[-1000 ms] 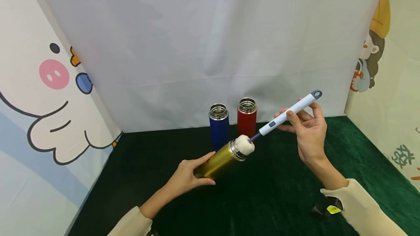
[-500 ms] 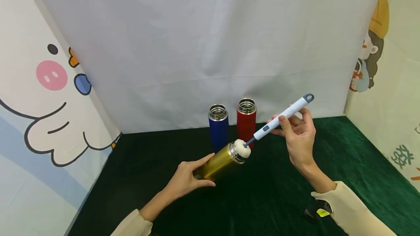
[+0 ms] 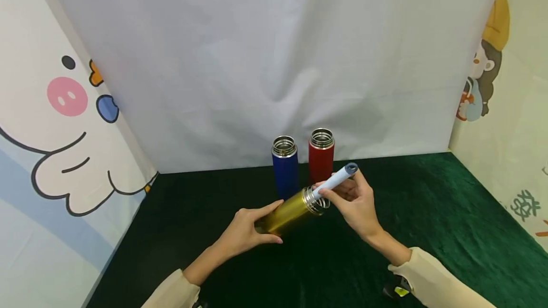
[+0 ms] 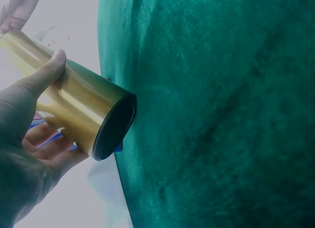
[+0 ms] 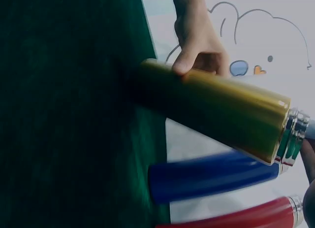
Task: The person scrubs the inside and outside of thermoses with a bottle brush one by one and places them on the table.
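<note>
My left hand [image 3: 246, 227] grips a gold thermos bottle [image 3: 284, 216] near its lower end. The bottle is tilted, its bare steel mouth up and to the right; in the left wrist view its dark base [image 4: 117, 127] shows. Between thumb and fingers, my right hand [image 3: 358, 207] holds the light blue handle of a bottle brush [image 3: 336, 180] at the bottle's mouth. The brush's white sponge head is hidden inside the bottle, and part of the handle has entered the mouth.
A blue bottle [image 3: 285, 171] and a red bottle [image 3: 321, 159] stand lidless just behind the gold one, near the back edge of the dark green cloth [image 3: 205, 189]. A pale curtain [image 3: 214, 84] hangs behind, with printed panels at both sides.
My right hand has moved down and left, pushing the brush in so that the white sponge head has gone from sight into the gold bottle. My left hand has stayed nearly still.
</note>
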A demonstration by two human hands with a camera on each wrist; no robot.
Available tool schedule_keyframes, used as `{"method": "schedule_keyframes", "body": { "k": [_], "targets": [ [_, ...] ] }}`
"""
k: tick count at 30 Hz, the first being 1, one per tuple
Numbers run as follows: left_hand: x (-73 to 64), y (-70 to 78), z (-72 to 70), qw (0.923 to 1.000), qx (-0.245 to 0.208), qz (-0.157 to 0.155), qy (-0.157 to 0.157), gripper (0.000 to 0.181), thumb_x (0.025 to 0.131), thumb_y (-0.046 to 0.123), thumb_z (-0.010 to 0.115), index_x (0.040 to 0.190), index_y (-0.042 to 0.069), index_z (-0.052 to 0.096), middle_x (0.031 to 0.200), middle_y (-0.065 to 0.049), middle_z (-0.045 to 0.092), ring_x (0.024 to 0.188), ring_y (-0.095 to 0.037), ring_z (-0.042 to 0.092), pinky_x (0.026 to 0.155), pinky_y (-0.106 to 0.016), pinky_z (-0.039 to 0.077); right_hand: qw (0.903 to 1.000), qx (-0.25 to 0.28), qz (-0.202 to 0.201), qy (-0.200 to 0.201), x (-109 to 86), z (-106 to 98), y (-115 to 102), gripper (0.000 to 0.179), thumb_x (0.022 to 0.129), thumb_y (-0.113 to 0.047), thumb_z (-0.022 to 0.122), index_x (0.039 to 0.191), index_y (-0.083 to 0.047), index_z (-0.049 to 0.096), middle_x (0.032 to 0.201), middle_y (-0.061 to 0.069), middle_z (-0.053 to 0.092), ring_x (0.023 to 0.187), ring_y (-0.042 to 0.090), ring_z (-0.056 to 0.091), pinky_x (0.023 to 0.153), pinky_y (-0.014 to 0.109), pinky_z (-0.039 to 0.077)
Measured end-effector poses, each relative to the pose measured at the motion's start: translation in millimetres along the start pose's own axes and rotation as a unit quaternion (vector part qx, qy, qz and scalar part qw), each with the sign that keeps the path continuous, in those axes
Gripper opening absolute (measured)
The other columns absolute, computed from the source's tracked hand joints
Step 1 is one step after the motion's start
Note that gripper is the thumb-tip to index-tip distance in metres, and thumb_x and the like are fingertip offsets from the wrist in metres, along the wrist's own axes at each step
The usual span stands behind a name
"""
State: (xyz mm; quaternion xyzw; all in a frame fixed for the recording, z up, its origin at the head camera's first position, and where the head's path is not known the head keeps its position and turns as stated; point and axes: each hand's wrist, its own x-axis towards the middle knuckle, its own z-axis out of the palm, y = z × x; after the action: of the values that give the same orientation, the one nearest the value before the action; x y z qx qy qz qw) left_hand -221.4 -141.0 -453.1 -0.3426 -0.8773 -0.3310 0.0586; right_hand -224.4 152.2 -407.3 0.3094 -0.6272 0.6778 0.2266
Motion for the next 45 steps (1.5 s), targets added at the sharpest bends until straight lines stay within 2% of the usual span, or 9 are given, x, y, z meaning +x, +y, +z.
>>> {"method": "schedule_keyframes", "body": {
  "k": [2,10,14,19,26,29,34,39,45],
  "targets": [
    [-0.1,1.0,0.7,1.0,0.001,0.0,-0.003,0.084,0.079,0.037,0.088,0.152,0.017,0.051,0.129,-0.012,0.072,0.102,-0.02,0.073,0.086,-0.036,0.062,0.9996,-0.016,0.001,-0.023,-6.3,5.3,3.5,0.036,0.086,0.016,0.07,0.115,0.013,0.05,0.11,-0.006,0.078,0.099,0.008,0.076,0.085,0.025,0.062],
    [1.0,0.6,1.9,0.9998,-0.007,-0.017,-0.011,0.084,0.081,0.035,0.088,0.153,0.019,0.048,0.131,-0.011,0.07,0.105,-0.021,0.071,0.088,-0.038,0.06,0.9992,-0.03,0.023,-0.016,-8.3,5.1,6.0,0.037,0.087,0.013,0.071,0.12,0.009,0.055,0.112,-0.009,0.078,0.102,0.007,0.075,0.088,0.024,0.061],
    [2.1,1.5,0.4,0.9995,-0.006,-0.022,-0.023,0.085,0.083,0.034,0.086,0.154,0.018,0.045,0.135,-0.01,0.068,0.108,-0.022,0.069,0.09,-0.04,0.06,0.9986,-0.032,0.039,-0.015,-8.0,2.4,5.2,0.036,0.094,0.011,0.063,0.128,0.003,0.053,0.118,-0.011,0.076,0.108,0.009,0.073,0.094,0.025,0.059],
    [2.3,2.6,0.9,0.9991,0.0,-0.023,-0.035,0.088,0.083,0.034,0.086,0.156,0.017,0.042,0.138,-0.012,0.065,0.113,-0.023,0.068,0.095,-0.044,0.059,0.9991,0.01,0.036,-0.019,-7.3,-1.5,0.4,0.041,0.102,0.009,0.048,0.141,-0.005,0.043,0.129,-0.001,0.071,0.116,0.012,0.071,0.1,0.028,0.056],
    [0.6,2.2,-1.3,0.9986,0.011,-0.042,-0.031,0.091,0.081,0.036,0.087,0.157,0.021,0.04,0.129,-0.009,0.066,0.107,-0.02,0.066,0.09,-0.039,0.058,0.9984,0.057,0.001,0.003,4.2,-13.9,-11.7,0.042,0.102,0.013,0.043,0.14,-0.006,0.042,0.122,0.004,0.072,0.111,0.017,0.073,0.093,0.031,0.06],
    [-0.5,1.6,-2.4,0.9977,0.02,-0.054,-0.035,0.091,0.081,0.04,0.086,0.158,0.023,0.04,0.127,-0.008,0.065,0.105,-0.018,0.064,0.087,-0.036,0.057,0.9973,0.07,0.003,0.023,10.4,-20.7,-17.7,0.041,0.102,0.013,0.045,0.135,-0.009,0.046,0.116,0.003,0.074,0.106,0.017,0.075,0.09,0.03,0.061],
    [-0.5,2.3,-5.0,0.9961,0.028,-0.065,-0.053,0.087,0.082,0.045,0.085,0.156,0.027,0.042,0.129,-0.006,0.062,0.105,-0.017,0.062,0.085,-0.037,0.056,0.9953,0.093,-0.003,0.028,15.3,-27.4,-23.6,0.041,0.099,0.016,0.047,0.134,-0.005,0.05,0.114,0.005,0.076,0.103,0.018,0.076,0.088,0.031,0.062],
    [1.7,3.3,-7.0,0.9965,0.018,-0.051,-0.063,0.08,0.083,0.042,0.085,0.151,0.024,0.048,0.131,-0.004,0.064,0.106,-0.016,0.065,0.089,-0.039,0.058,0.9964,0.072,0.006,0.046,15.0,-30.2,-28.7,0.042,0.097,0.017,0.051,0.131,-0.008,0.053,0.11,0.003,0.078,0.098,0.017,0.077,0.084,0.033,0.062],
    [0.5,2.7,-7.3,0.9965,0.015,-0.038,-0.072,0.079,0.083,0.039,0.085,0.151,0.024,0.048,0.13,-0.001,0.069,0.105,-0.013,0.067,0.091,-0.037,0.058,0.9957,0.079,-0.012,0.047,18.5,-33.1,-36.9,0.039,0.096,0.016,0.056,0.13,-0.003,0.053,0.108,0.004,0.079,0.095,0.018,0.078,0.08,0.032,0.063]
  ]
}}
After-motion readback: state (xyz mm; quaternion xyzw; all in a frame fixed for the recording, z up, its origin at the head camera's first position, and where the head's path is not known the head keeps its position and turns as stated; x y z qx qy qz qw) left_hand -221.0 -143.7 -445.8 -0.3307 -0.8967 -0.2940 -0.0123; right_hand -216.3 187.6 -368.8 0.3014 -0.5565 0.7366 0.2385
